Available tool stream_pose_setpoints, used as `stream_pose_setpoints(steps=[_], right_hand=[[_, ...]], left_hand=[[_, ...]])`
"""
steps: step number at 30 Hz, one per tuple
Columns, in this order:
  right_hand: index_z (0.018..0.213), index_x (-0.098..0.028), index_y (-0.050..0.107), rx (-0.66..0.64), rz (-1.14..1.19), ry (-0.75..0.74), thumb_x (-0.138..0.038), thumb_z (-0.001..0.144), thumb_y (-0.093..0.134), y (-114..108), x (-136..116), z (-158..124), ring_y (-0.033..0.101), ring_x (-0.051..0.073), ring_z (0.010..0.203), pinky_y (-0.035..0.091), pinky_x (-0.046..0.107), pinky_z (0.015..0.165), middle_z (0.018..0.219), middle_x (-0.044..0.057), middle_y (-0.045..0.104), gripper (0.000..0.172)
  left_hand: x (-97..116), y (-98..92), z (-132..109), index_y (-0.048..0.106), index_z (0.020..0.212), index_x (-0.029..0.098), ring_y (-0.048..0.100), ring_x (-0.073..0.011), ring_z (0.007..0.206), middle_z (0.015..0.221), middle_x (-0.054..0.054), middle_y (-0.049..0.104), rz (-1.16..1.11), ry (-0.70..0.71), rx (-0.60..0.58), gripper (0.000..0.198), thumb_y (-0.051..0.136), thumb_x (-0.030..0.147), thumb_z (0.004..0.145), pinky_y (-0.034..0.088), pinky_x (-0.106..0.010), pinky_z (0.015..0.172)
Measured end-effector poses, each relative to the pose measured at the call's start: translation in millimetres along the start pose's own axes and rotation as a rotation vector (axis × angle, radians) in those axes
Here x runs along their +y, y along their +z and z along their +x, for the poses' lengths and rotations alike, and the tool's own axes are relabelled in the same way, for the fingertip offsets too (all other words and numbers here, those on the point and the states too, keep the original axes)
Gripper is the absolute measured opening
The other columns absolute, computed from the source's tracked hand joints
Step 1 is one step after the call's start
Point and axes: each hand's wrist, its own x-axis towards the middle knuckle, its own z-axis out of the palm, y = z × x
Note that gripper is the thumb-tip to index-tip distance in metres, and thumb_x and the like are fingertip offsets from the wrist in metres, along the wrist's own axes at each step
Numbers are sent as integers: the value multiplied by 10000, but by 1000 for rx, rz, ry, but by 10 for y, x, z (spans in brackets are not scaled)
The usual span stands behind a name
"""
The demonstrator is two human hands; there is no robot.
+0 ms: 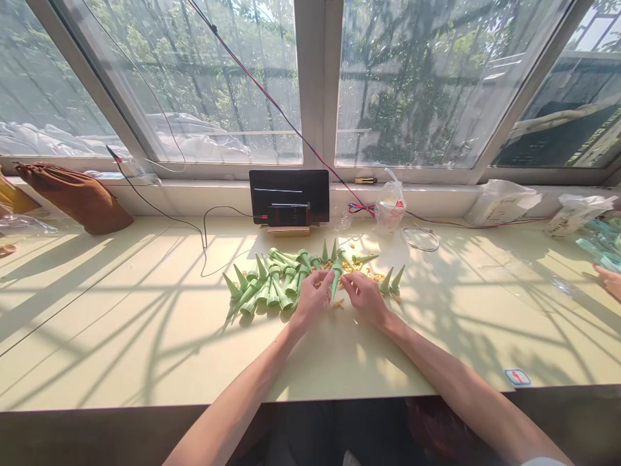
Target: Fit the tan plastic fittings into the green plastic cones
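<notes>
My left hand (pixel 311 298) is closed around a green cone-shaped plastic spike (pixel 336 279), which points downward with its wide collared end up. Just to the right of it, my right hand (pixel 365 294) has its fingertips pinched together near the spike. Whatever those fingertips hold, if anything, is too small to make out. Several more green spikes (pixel 274 294) lie in a heap left of my hands, and a couple stand tip-up at the right (pixel 398 278). Small yellow-orange pieces (pixel 338 303) are scattered under and behind my hands.
At the back stands a black tablet (pixel 317 194) with a phone (pixel 288 215) before it. A bagged cup (pixel 389 207) and a coiled cable (pixel 420 238) sit right of it. A brown pouch (pixel 97 200) lies far left. Another person's hand (pixel 609 280) shows at the right edge.
</notes>
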Motion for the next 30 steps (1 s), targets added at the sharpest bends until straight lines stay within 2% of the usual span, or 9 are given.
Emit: stream_pose_setpoints(steps=[4,13,18,24,30], right_hand=[[881,-198,636,-3,-28,-18,-389,1028,408,2,-3,-15,515,163,646,417,274,630,739,31,559,332],[903,-203,651,7,-63,-20,-405,1028,410,12,-7,-13,535,171,670,416,276,637,760,39,577,338],[891,-197,633,-6,-32,-15,-389,1023,423,9,-1,-19,523,168,663,418,278,638,753,33,569,313],[852,-199,606,-14,53,10,-378,1001,448,6,29,-31,511,161,645,426,281,627,743,25,566,281],[743,-203,550,-24,106,61,-381,985,447,9,17,-32,446,145,582,380,277,572,653,0,512,318]], left_hand=[[-16,-12,7,673,820,163,467,-92,431,560,25,534,-5,8,-31,432,626,593,827,414,-238,471],[53,1,-17,665,729,160,416,-77,424,545,31,523,26,6,48,417,694,574,767,351,-231,461],[79,5,-29,677,756,152,444,-82,470,622,4,575,37,9,45,393,716,543,748,347,-225,460],[77,8,-50,679,769,149,367,-68,450,560,28,497,39,-14,24,400,711,547,749,262,-213,421],[15,-2,-36,703,820,152,365,-72,432,520,38,478,49,31,-1,391,709,538,762,282,-216,423]])
